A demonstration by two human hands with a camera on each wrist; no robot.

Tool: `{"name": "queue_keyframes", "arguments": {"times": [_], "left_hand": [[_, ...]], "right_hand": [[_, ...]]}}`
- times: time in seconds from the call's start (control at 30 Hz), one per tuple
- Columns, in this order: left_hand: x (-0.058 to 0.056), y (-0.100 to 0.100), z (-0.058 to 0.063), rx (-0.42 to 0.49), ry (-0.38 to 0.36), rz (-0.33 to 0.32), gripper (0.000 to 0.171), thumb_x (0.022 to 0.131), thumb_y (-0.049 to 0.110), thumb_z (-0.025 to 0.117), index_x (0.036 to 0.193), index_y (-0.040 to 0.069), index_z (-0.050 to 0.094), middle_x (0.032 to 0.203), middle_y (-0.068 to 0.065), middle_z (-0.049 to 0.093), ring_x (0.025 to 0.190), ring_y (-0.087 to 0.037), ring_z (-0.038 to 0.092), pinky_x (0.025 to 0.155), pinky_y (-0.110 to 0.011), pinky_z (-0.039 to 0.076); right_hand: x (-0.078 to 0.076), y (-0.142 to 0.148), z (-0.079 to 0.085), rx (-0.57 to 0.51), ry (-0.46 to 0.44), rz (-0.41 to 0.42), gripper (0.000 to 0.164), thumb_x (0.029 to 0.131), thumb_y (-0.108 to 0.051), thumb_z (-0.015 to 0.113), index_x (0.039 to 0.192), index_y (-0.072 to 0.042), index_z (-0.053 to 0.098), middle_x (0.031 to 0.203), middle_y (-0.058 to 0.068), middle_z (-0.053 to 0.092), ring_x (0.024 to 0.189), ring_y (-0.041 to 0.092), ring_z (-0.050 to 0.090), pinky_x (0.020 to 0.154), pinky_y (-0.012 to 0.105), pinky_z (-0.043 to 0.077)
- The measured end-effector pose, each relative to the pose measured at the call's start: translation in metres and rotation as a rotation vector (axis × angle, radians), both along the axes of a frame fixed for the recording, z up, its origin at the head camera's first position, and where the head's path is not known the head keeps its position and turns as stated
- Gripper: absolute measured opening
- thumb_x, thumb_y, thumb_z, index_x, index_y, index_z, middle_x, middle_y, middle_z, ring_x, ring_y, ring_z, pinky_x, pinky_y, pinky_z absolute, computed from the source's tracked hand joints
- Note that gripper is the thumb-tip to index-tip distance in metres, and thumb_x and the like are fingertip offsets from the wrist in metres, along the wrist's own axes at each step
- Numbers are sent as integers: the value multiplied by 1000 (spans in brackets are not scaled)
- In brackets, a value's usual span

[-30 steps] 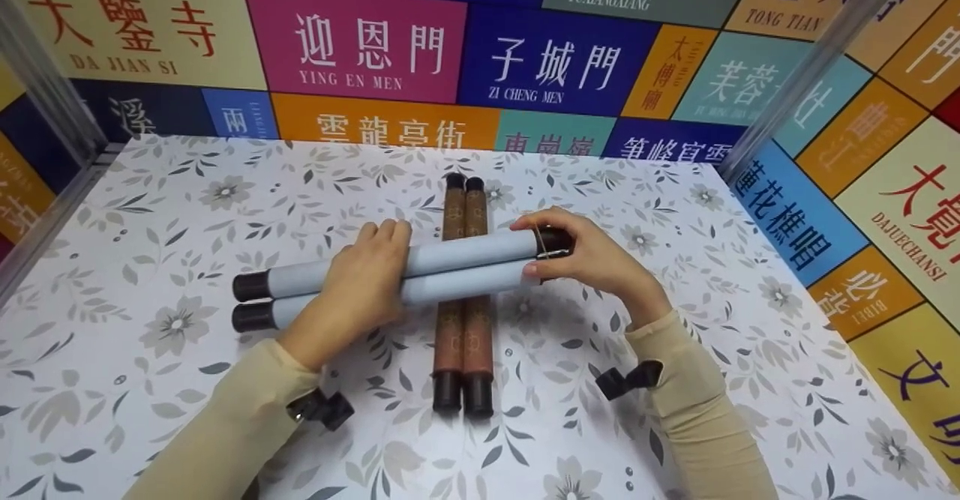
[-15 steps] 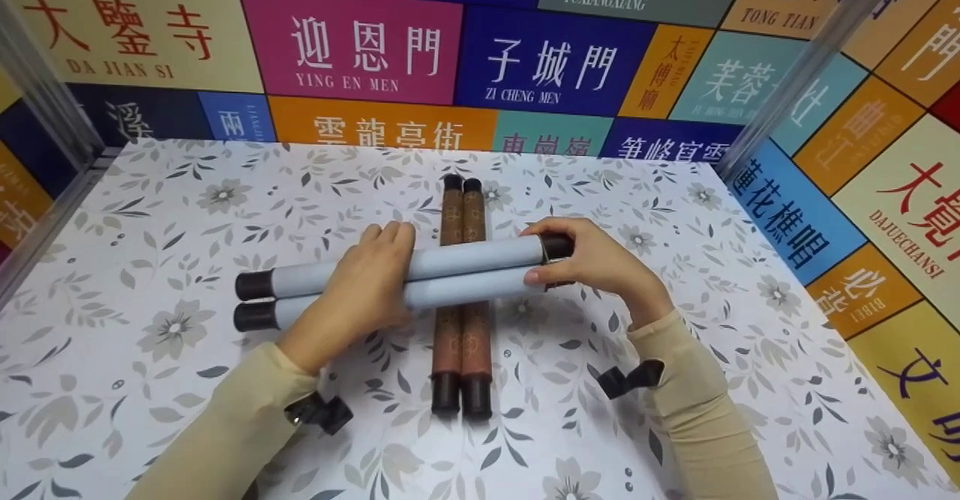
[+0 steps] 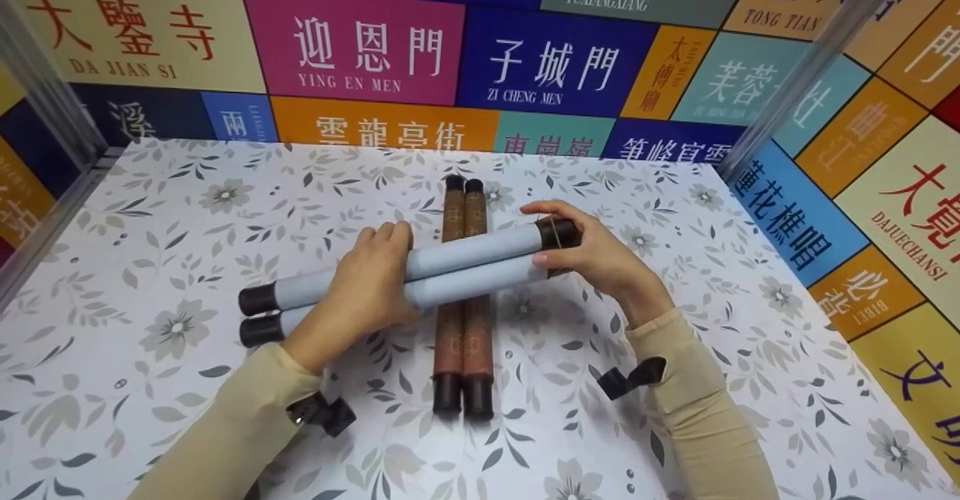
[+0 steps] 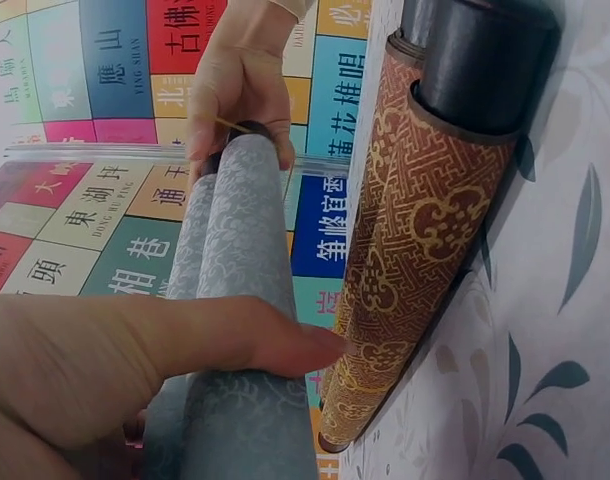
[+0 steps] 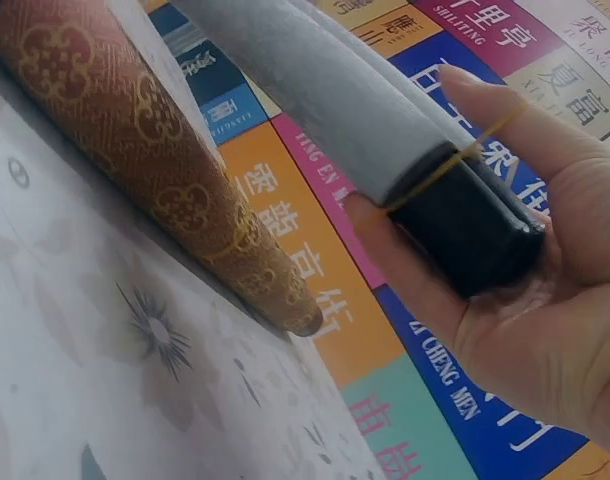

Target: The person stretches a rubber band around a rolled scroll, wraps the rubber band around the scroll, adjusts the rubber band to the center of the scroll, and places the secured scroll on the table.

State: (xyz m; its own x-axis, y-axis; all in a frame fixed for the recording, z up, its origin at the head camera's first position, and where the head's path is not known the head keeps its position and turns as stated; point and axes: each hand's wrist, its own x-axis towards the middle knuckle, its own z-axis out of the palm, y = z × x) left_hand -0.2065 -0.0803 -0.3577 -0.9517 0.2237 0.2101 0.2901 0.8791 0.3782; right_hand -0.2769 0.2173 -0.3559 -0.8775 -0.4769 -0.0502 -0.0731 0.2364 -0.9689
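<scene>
Two pale blue scrolls (image 3: pixel 476 251) with dark end caps lie side by side, tilted with their right ends farther up in the head view. My left hand (image 3: pixel 370 279) grips both around the middle; its thumb (image 4: pixel 275 340) lies across them in the left wrist view. At their right ends, my right hand (image 3: pixel 611 256) curls thumb and fingers about the dark caps (image 5: pixel 470 225). A thin yellow rubber band (image 5: pixel 440 175) loops around these ends, stretched between the thumb and fingers. Beneath the pale pair, two brown patterned scrolls (image 3: pixel 463 342) lie together on the table, crossing it lengthwise.
The table (image 3: pixel 187 417) is covered with a white floral cloth. Panels with colourful lettering (image 3: pixel 349 46) stand behind and to the right. Metal posts (image 3: pixel 806 73) rise at the table's back corners. Dark wrist mounts (image 3: pixel 322 412) sit on both sleeves.
The pale scrolls have tilted, their left ends coming lower and slightly right, their right ends rising. The right hand's upper finger has lifted away from the scroll. The brown scrolls stay put.
</scene>
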Motion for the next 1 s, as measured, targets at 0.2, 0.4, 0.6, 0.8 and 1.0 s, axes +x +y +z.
{"name": "queue_keyframes", "arguments": {"times": [0.2, 0.4, 0.6, 0.8, 1.0], "left_hand": [[-1, -2, 0, 3, -7, 23, 78, 43, 30, 89, 103, 8, 43, 98, -9, 54, 89, -29, 48, 73, -43, 46], [-1, -2, 2, -30, -20, 19, 81, 45, 32, 88, 107, 7, 44, 102, -10, 55, 93, -31, 49, 75, -45, 48], [1, -1, 1, -56, -4, -3, 80, 49, 34, 89, 112, 8, 46, 106, -11, 57, 95, -33, 50, 75, -48, 49], [3, -1, -1, -95, 23, -56, 70, 51, 28, 88, 108, 12, 51, 102, -10, 57, 92, -33, 50, 69, -48, 47], [8, -2, -2, -113, -7, -92, 73, 47, 28, 90, 106, 13, 50, 101, -12, 55, 93, -33, 48, 70, -47, 47]], "right_hand": [[3, -3, 2, -210, -144, 40, 72, 83, -1, 65, 143, -27, 33, 135, 11, 36, 111, 32, 48, 79, 45, 58], [6, -11, -3, -231, -144, -38, 70, 84, -3, 65, 142, -26, 34, 133, 7, 36, 112, 29, 47, 79, 44, 57], [7, -22, -11, -255, -117, -142, 62, 84, -4, 66, 138, -22, 40, 124, 5, 42, 108, 24, 47, 77, 37, 55], [7, -21, -9, -200, 15, -150, 52, 79, -5, 73, 127, -12, 55, 122, 6, 54, 107, 23, 52, 82, 34, 50], [8, -17, -3, 1, 124, -94, 53, 74, -16, 80, 123, -17, 61, 122, 8, 62, 103, 20, 59, 78, 34, 56]]}}
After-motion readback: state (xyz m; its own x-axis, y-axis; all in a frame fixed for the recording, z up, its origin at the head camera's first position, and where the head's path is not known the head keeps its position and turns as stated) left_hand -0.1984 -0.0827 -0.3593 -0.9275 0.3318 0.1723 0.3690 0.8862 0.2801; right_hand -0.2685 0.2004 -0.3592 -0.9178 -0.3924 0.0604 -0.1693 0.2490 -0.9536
